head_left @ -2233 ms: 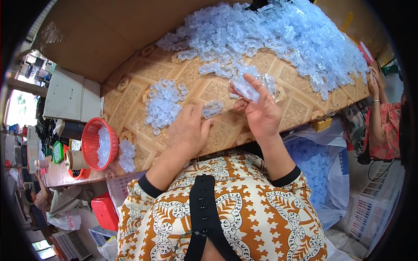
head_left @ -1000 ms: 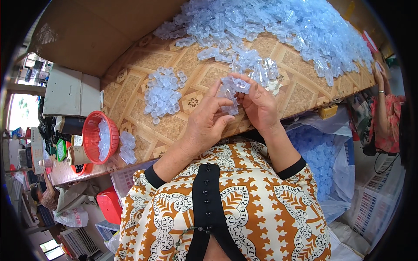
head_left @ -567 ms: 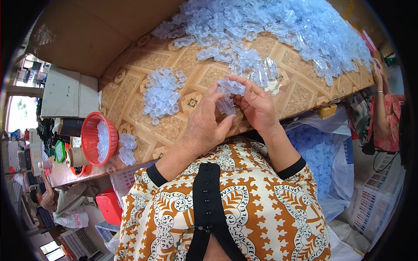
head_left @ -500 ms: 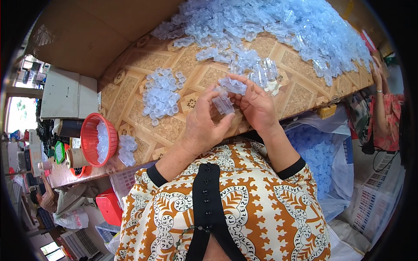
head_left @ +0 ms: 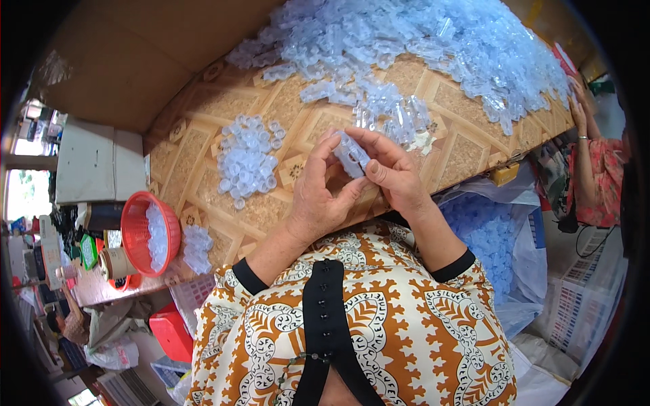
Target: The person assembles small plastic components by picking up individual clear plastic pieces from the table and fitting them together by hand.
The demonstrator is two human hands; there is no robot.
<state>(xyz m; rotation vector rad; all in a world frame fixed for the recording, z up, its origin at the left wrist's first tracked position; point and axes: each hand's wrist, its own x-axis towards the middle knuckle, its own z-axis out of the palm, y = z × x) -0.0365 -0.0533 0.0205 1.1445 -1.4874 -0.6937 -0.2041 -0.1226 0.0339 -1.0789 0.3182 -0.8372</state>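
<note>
A clear plastic tube-like piece (head_left: 351, 154) is held between both hands above the near part of the table. My left hand (head_left: 317, 196) closes on it from the left, thumb and fingers at its side. My right hand (head_left: 401, 177) grips it from the right, with the thumb pressed near its lower end. Whether it is one part or two fitted together I cannot make out. Just beyond my hands lie several loose clear plastic tubes (head_left: 399, 118). Left of them is a cluster of small clear round caps (head_left: 247, 162).
A large heap of clear plastic parts (head_left: 406, 34) covers the table's far side, by a cardboard wall (head_left: 135, 54). A red basket (head_left: 173, 233) holds parts at the left. A lined bag of parts (head_left: 484, 230) stands below the right edge. A co-worker's hand (head_left: 579, 111) is at far right.
The two clear pieces that were apart, one in each hand, are now brought together between my hands. My fingers have drawn closer. The view has shifted slightly.
</note>
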